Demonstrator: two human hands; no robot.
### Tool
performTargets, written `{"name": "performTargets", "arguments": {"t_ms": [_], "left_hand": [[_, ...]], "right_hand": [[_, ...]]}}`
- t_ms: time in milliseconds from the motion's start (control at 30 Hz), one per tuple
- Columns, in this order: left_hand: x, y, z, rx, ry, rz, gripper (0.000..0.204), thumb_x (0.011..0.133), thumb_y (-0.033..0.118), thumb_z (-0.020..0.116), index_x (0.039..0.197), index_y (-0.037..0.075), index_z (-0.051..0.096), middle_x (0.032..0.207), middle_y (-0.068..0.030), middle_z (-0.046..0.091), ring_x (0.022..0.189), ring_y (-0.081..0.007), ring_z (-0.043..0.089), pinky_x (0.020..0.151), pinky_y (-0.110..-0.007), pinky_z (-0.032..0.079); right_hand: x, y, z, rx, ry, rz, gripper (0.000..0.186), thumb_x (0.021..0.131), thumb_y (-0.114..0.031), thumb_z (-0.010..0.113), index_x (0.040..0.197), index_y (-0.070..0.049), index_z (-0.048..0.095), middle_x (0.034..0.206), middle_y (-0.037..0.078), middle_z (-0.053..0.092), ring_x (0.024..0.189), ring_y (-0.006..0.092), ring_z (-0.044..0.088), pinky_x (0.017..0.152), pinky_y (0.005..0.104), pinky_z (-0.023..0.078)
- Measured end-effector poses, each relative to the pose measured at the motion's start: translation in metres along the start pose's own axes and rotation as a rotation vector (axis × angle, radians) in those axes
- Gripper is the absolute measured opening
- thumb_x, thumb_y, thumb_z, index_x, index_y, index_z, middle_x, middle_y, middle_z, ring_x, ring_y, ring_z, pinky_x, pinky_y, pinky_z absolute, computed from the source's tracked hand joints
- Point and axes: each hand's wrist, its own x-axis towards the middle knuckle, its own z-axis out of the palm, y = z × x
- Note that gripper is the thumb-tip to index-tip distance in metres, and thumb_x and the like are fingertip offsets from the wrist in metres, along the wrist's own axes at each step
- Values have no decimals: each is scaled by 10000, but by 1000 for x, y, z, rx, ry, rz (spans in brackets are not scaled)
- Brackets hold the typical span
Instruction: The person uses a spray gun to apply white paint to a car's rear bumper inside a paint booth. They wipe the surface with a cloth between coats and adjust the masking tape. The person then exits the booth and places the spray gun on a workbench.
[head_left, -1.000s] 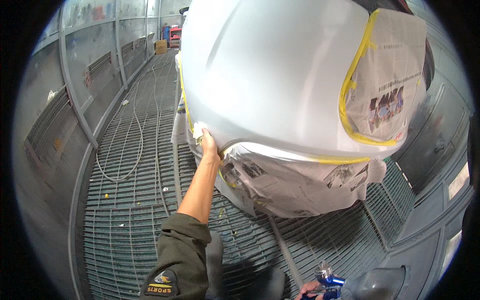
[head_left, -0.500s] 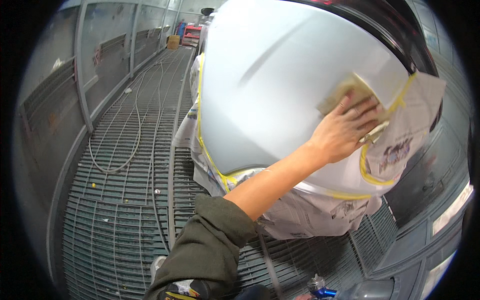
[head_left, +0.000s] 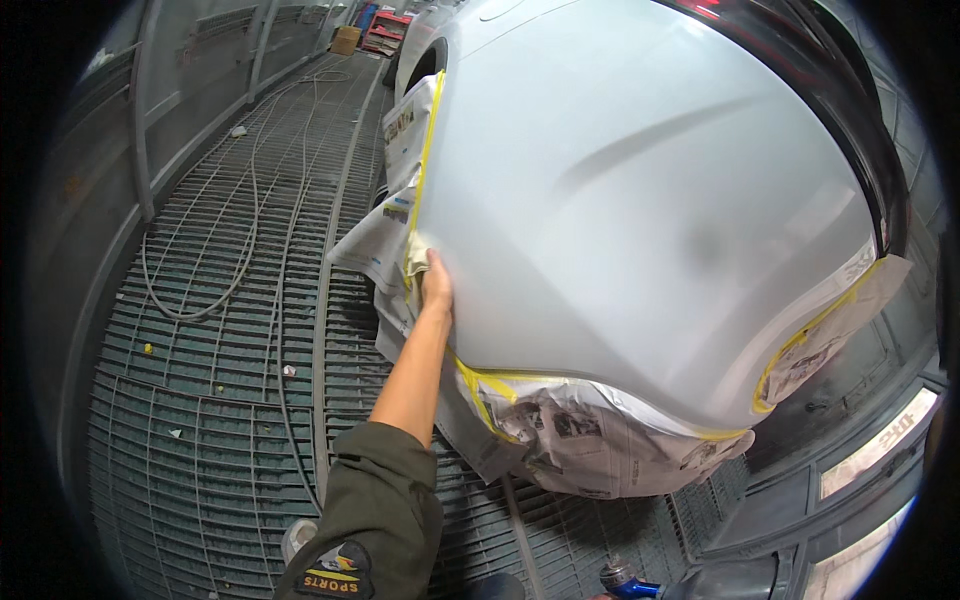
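My left hand is closed on a pale yellowish wiping cloth. It presses the cloth to the left edge of a silvery-grey car body panel, beside the yellow masking tape. Most of the cloth is hidden by the hand. At the lower rim, a spray gun with blue metal parts and a dark grey cup is partly in view. Only a sliver of my right hand shows, against the gun; the rest is cut off.
Masking paper hangs along the panel's lower edge, and more covers its left side. A hose lies looped on the grated floor. Far off stand a cardboard box and a red rack. Grey booth walls flank the car.
My left hand has moved with the cloth from the panel's right side to its left edge. The view has shifted, so more of the car's left side shows.
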Motion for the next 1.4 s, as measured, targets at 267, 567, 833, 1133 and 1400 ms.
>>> {"name": "performTargets", "arguments": {"t_ms": [267, 567, 833, 1133, 1400], "left_hand": [[14, 93, 78, 490, -14, 486, 747, 995, 587, 267, 1359, -16, 515, 1461, -213, 442, 1407, -344, 309, 1163, -416, 190], [-256, 132, 240, 756, -374, 1633, 565, 945, 360, 535, 1468, 173, 425, 1591, -17, 269, 1484, -284, 160, 1193, -542, 62], [-347, 39, 252, 1364, -633, 1832, 586, 928, 384, 534, 1484, 259, 394, 1588, 32, 269, 1487, -222, 168, 1202, -541, 70], [-327, 14, 120, 1640, -955, 1795, 614, 885, 318, 597, 1469, 327, 408, 1595, 27, 267, 1497, -232, 151, 1219, -529, 14], [-234, 3, -165, 1429, -421, 701, 287, 958, 161, 504, 1149, -4, 641, 1029, -252, 649, 926, -365, 652, 804, -451, 497]], "right_hand": [[5, 4, 4, 24, -153, -127, 488, 968, -389, 571, 1272, -30, 442, 1146, 157, 566, 826, 244, 606, 735, 333, 526], [-16, 5, -12, 52, -64, -266, 543, 956, -366, 593, 1350, -88, 344, 1071, 184, 570, 805, 274, 608, 655, 346, 540], [-29, 6, -38, 82, -41, -407, 627, 946, -346, 613, 1418, -139, 257, 1005, 208, 573, 785, 300, 611, 584, 359, 552], [-57, 20, -73, 55, 34, -540, 747, 934, -323, 636, 1496, -197, 159, 931, 235, 576, 764, 330, 613, 504, 372, 566], [-42, 13, -83, 96, -62, -508, 581, 949, -310, 593, 1405, -68, 328, 975, 234, 609, 656, 247, 625, 537, 331, 547]]}}
